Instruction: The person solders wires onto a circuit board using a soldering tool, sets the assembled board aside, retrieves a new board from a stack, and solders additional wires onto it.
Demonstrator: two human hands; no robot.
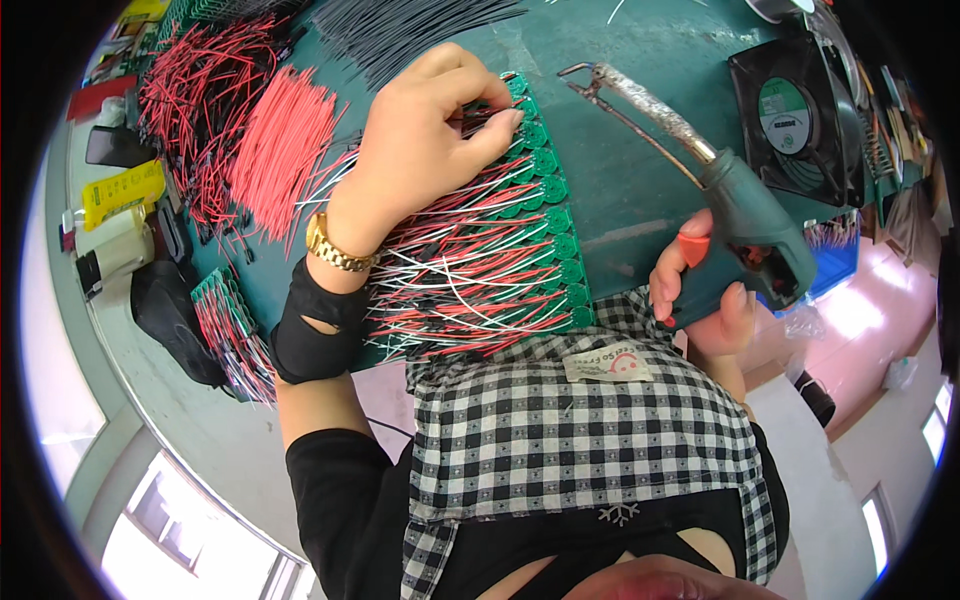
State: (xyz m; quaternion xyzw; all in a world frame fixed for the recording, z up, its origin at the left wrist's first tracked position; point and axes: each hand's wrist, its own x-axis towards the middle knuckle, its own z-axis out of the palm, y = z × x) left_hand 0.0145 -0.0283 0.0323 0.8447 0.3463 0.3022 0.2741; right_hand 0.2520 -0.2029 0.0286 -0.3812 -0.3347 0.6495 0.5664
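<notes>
Head view: a person in a checked apron works at a green tabletop.
Circuit board panel: on the tabletop in front of the person, its near end by the apron, red and white wires fanning leftward.
Left grip: over the panel's far end, thumb and forefinger close together; I cannot tell whether a wire is pinched there.
Right grip: grasping the handle of the soldering gun, whose tip is apart from the panel.
Loose wires: a red bundle left of the left grip, black wires beyond.
Solder joints: the step seems to be placing a wire at the far end.
Soldering tip: the next move likely calls for steadying that wire and bringing the tip leftward to its pad.
</notes>
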